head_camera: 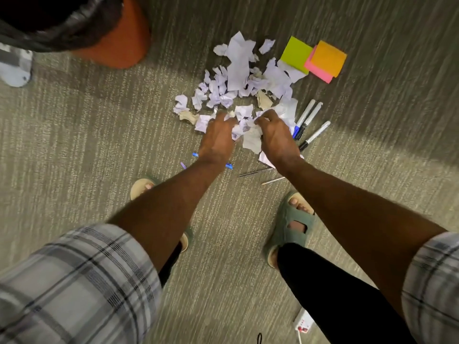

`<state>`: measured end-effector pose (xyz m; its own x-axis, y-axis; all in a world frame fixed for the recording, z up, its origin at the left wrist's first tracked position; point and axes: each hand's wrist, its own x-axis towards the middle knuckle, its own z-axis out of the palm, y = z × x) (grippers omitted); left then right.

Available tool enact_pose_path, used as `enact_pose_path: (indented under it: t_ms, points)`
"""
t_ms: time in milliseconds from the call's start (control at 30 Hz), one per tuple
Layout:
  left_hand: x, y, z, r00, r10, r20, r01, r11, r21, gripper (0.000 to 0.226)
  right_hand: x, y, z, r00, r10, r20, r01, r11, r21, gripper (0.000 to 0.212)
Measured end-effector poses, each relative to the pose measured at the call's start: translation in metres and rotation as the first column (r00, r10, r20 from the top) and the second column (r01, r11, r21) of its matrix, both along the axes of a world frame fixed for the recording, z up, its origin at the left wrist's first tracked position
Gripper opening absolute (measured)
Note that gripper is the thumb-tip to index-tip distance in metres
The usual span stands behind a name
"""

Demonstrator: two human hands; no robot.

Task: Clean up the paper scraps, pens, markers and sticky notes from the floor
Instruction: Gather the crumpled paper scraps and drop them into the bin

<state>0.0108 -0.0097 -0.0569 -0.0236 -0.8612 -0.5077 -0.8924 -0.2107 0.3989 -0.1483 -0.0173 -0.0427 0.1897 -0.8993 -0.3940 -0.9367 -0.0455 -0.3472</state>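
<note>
Striped grey carpet [74, 145]. Scraps [238, 68] heaped centrally; notes [325, 58] and markers [310, 115] beside them, right; pens [255, 172] nearer the feet. Right hand [277, 139] curled round scraps; left hand [217, 137] among them, grip unclear. Bin [124, 40] far left.

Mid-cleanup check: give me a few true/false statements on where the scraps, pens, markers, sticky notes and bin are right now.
1. The left hand and right hand are both at the near edge of the paper scraps. True.
2. The sticky notes are already in the bin. False: they lie on the carpet, at the far right of the scraps.
3. Three markers lie right of the scraps. True.
4. The left hand holds the blue pen. False: it lies on the carpet under the left wrist.
5. The bin stands right of the scraps. False: it stands to their far left.
</note>
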Motion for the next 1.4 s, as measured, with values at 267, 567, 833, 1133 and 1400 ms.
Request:
enact_pose_path:
  t_ms: [267, 567, 833, 1133, 1400]
  points:
    - [0.032, -0.027, 0.089, 0.994, 0.048, -0.102, -0.059, 0.993, -0.106, 0.043, 0.035, -0.033, 0.090, 0.999, 0.025, 0.025, -0.024, 0.999, -0.039, 0.045]
    - [0.092, -0.061, 0.168, 0.989, 0.059, -0.133, -0.078, 0.986, -0.147, 0.034, 0.093, -0.080, 0.175, 0.996, 0.067, 0.060, -0.059, 0.992, -0.114, 0.039]
    - [0.163, -0.101, 0.218, 0.971, 0.189, -0.145, -0.216, 0.953, -0.210, 0.028, 0.172, -0.125, 0.227, 0.992, 0.099, 0.079, -0.087, 0.987, -0.135, 0.040]
    - [0.246, -0.157, 0.248, 0.976, 0.196, -0.092, -0.216, 0.925, -0.313, 0.025, 0.262, -0.187, 0.258, 0.993, 0.062, 0.098, -0.048, 0.989, -0.137, 0.038]
    - [0.295, -0.188, 0.248, 0.969, 0.214, -0.126, -0.239, 0.942, -0.235, 0.051, 0.316, -0.215, 0.252, 0.984, -0.057, 0.170, 0.066, 0.997, -0.046, 0.044]
